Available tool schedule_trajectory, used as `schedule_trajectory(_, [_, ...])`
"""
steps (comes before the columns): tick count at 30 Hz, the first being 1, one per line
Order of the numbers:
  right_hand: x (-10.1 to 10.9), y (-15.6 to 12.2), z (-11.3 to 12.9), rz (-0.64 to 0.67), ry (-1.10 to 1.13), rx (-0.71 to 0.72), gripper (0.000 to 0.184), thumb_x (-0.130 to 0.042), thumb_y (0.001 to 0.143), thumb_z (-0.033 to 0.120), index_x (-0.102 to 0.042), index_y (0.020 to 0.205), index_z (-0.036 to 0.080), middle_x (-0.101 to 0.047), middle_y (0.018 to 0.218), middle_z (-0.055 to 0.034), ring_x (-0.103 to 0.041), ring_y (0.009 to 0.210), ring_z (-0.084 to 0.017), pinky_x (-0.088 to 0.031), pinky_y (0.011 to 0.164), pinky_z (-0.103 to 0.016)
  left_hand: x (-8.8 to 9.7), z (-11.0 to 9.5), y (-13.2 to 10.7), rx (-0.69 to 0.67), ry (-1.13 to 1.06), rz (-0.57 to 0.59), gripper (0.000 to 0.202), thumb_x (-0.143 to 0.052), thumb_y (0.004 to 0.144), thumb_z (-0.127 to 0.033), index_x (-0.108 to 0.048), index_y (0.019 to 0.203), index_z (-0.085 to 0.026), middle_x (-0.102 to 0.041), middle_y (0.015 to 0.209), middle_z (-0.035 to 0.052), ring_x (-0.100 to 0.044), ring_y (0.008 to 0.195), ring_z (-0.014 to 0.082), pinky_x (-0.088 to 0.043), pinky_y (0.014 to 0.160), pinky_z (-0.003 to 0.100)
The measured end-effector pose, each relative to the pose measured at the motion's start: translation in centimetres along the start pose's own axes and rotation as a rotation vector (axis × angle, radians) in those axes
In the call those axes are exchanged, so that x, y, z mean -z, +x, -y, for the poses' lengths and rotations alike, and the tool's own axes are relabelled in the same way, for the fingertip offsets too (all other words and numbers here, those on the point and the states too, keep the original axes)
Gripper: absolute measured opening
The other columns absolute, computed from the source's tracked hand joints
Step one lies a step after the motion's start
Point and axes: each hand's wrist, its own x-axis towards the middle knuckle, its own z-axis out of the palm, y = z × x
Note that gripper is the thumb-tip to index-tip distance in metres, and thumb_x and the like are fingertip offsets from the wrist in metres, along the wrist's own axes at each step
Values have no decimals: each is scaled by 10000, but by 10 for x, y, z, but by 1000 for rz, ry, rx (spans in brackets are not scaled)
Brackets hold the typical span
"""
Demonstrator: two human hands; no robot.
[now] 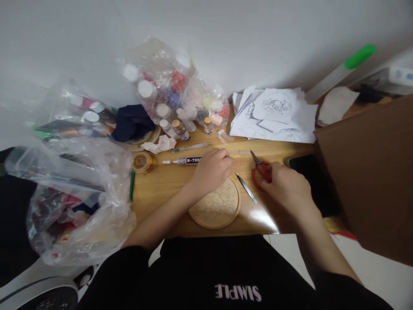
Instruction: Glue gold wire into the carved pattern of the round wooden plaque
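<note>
Left hand [214, 168]: one; fingers drawn together above the far edge of the disc, beside one thin yellowish strand [238, 156]; whether the grip pinched it could not be told.

Right hand [290, 186]: one; grip closed around the handles of red-handled scissors [266, 172], tips pointing away from the body.

Wooden disc [217, 209]: one, line-patterned, flat on the desk [155, 198], partly hidden by the left hand.

Handling, as judged: the strand was best kept taut, the blade tips clear of the left fingertips, and the disc's face unscraped.

Count: tweezers [246, 188], one, just beside the disc; B-7000 tube [189, 161], one; wound spool [143, 162], one; pen [193, 147], one; gold-capped bottles [208, 127], two; paper sheets [280, 125], several, overlapping, uncountable.
</note>
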Motion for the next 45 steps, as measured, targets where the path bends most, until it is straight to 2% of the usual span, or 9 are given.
schedule_trajectory(4, [-2,-5,-2,-52,-9,24,330,-531,849,475,-621,824,158,-666,694,-116,-629,567,-220,-277,458,-277,-13,-8,20,-68,91,125,216,-491,884,-121,-683,974,-158,-631,920,75,-591,866,218,-469,754,348])
schedule_trajectory(7, [-8,-7,-15,-31,139,36,215,-605,759,406,-607,749,191,-649,659,-67,-588,540,-185,-313,465,-272,-20,-6,29,-56,131,159,255,-478,874,-96,-681,1019,-146,-624,951,89,-593,870,228,-465,732,349])
schedule_trajectory(9, [-13,-9,-27,33,378,81,167,-659,663,345,-615,736,201,-644,656,-33,-579,557,-169,-378,499,-271,-22,-4,31,-44,138,166,266,-472,880,-97,-680,1039,-142,-623,969,95,-595,889,236,-464,739,355])
schedule_trajectory(13, [-22,-15,-43,215,1089,239,298,-740,615,309,-646,867,181,-661,752,-24,-613,634,-156,-481,568,-270,-19,-3,30,-33,123,160,225,-484,906,-131,-692,991,-137,-621,922,87,-595,868,226,-462,746,352])
schedule_trajectory(16, [-29,-19,-40,392,1562,442,256,-760,690,298,-617,861,174,-623,728,-10,-570,586,-121,-450,530,-245,-13,-8,25,-23,98,139,211,-487,924,-151,-691,978,-135,-617,905,79,-592,853,208,-464,736,334])
schedule_trajectory(19, [-42,-22,-30,572,1854,616,303,-755,718,405,-586,823,177,-576,661,-1,-500,509,-110,-398,477,-245,-7,-14,20,-17,62,130,196,-506,935,-178,-686,1001,-136,-625,924,75,-597,860,196,-469,733,322])
schedule_trajectory(26, [-69,-22,-19,657,2016,764,335,-734,720,469,-628,885,198,-467,528,61,-409,413,-80,-389,454,-223,-4,-17,15,-11,7,159,197,-514,947,-199,-691,1012,-141,-643,960,76,-612,893,204,-473,757,329])
schedule_trajectory(36, [-56,-24,-11,769,2156,826,301,-743,758,385,-649,984,210,-474,572,52,-426,473,-72,-335,440,-180,-6,-17,16,-15,-23,172,207,-499,945,-199,-690,1007,-152,-632,951,77,-597,899,211,-460,769,334])
schedule_trajectory(45, [-59,-23,-13,789,2229,792,291,-758,747,349,-666,980,200,-500,567,49,-361,433,-55,-285,398,-166,-7,-19,23,-27,-51,166,204,-492,937,-186,-688,989,-159,-630,969,77,-600,921,209,-475,802,338])
